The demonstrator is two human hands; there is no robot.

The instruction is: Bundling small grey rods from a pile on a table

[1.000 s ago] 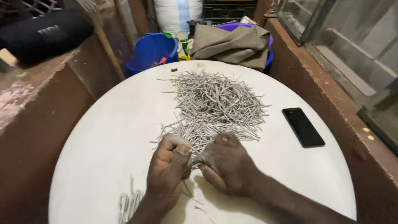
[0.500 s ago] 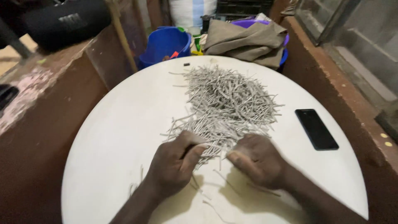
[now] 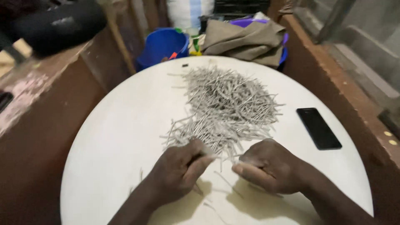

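A big heap of thin grey sticks lies on the round white table. At the heap's near edge my left hand pinches a few of the grey sticks between thumb and fingers. My right hand is beside it, fingers curled around another thin stick that runs toward the left hand. A few loose sticks lie on the table between and below my hands.
A black phone lies flat on the table's right side. Behind the table stand a blue bucket and a brown cloth over a purple tub. Brown walls close in left and right, with a black bag at top left.
My hands have drawn apart slightly and sit a little lower and to the right in view. The camera has tilted, so the heap looks closer.
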